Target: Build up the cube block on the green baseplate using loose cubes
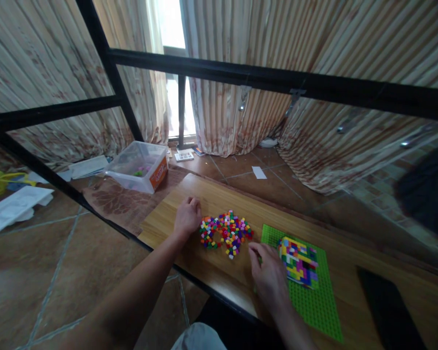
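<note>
A loose pile of small multicoloured building bricks (235,233) is spread on the wooden table. At the pile's left edge rests my left hand (188,217), its fingers curled in; what they hold, if anything, is hidden. My right hand (270,272) is between the pile and the green baseplate (314,311), overlapping the plate's left side. Its thumb and forefinger are drawn together, and I cannot make out anything between them. On the baseplate stands a block of joined multicoloured bricks (299,262), just right of my right hand, which hides part of its left edge.
The narrow wooden table (211,189) also bears a dark flat object (390,306) at right. On the floor stand a clear plastic bin (131,180) with a few pieces inside and white trays (14,209). Black metal bars (211,68) cross in front of the curtains.
</note>
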The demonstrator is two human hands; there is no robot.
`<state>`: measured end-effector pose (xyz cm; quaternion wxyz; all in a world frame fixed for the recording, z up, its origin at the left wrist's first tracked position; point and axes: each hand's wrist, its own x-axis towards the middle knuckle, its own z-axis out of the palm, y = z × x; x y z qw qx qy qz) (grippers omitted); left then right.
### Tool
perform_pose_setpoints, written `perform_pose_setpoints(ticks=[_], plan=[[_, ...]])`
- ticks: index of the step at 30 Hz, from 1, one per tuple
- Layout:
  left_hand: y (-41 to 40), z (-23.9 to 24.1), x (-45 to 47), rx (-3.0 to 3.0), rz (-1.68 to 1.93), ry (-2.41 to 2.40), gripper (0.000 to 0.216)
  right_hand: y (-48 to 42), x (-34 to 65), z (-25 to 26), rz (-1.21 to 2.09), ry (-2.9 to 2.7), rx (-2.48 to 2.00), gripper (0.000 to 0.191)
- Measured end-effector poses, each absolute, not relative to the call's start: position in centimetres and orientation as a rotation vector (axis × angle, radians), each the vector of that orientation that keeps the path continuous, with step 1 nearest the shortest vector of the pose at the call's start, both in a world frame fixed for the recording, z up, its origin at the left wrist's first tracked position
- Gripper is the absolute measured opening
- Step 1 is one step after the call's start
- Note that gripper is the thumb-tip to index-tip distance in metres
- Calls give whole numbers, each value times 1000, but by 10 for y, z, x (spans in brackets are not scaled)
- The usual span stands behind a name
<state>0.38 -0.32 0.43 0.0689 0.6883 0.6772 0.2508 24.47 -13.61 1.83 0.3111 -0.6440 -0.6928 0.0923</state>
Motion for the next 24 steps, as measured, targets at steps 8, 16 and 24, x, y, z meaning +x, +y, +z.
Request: perform_pose_setpoints(ticks=[8, 16, 24], plan=[[-4, 6, 3, 2093, 782, 2036, 22, -162, 299, 34, 107, -1586, -1727, 36], [-2, 3, 2, 2107, 783, 2027, 22, -148, 338, 21, -65, -1583, -1833, 46], [-2, 6, 2, 2119, 793, 2024, 22, -144, 337, 19, 42, -1460, -1836, 37]])
